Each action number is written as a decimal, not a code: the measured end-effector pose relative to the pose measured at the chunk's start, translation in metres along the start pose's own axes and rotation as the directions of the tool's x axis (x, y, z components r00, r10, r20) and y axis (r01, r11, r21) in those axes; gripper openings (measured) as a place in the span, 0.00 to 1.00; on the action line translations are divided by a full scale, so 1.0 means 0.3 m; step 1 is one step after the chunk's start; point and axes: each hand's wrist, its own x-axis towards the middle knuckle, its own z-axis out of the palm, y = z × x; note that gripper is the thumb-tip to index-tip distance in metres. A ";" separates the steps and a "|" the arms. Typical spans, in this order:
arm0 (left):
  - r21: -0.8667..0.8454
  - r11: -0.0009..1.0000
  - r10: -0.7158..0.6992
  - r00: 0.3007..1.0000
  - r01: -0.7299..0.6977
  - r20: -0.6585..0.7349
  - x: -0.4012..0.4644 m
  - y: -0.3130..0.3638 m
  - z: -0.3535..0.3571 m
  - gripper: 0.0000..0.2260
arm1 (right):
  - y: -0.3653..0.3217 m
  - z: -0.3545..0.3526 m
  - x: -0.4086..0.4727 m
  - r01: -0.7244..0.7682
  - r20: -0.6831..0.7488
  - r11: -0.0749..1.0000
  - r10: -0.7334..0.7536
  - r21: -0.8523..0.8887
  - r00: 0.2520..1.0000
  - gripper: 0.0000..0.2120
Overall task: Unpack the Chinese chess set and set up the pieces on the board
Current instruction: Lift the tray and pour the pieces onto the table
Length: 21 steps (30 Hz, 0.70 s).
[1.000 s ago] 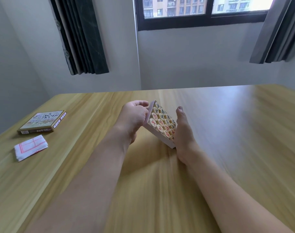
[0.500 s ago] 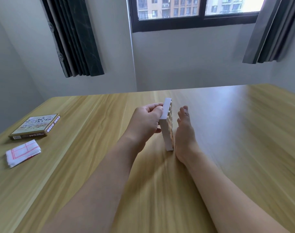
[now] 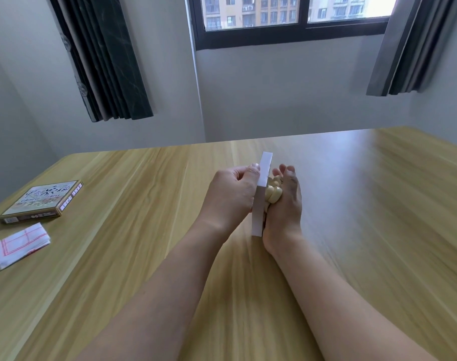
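Table (image 3: 123, 194): light wood-grain top, filling the lower part of the view and running up to a grey wall. Above the wall sits a dark-framed window (image 3: 295, 19) with apartment blocks visible outside. Dark curtains (image 3: 102, 61) hang at the left of it, and grey curtains (image 3: 404, 48) at the right.

White tray (image 3: 261, 196) stands on its edge near the middle of the table, upright, lower edge on the wood. Left hand (image 3: 232, 199) grasps it from the left, fingers curled over the upper part with the thumb on the near edge. Right hand (image 3: 284, 209) rests on its edge on the table just to the right of the tray, fingers straight and held flat, grasping nothing. Pale round pieces (image 3: 273, 195) are bunched between the open face of the tray and the right palm, touching both. Their markings cannot be read.

Box lid (image 3: 42, 201), printed with artwork and characters, lies flat at the left side of the table, well apart from the hands. Folded white board (image 3: 20, 243) with red lines lies just in front of it, nearer the table edge.
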 end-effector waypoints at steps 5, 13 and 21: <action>0.023 1.000 0.017 1.000 -0.017 -0.019 0.008 -0.009 0.008 0.26 | -0.005 0.001 -0.003 -0.025 -0.082 0.999 0.023 -0.022 0.996 0.15; 0.063 0.998 -0.029 0.999 0.028 0.013 0.010 -0.006 0.015 0.31 | 0.000 0.007 0.009 -0.068 -0.203 0.997 0.059 -0.038 0.977 0.13; 0.152 0.988 -0.041 0.994 0.026 0.098 0.002 0.029 0.001 0.18 | 0.015 0.008 0.016 -0.043 -0.254 0.989 0.006 -0.139 0.967 0.20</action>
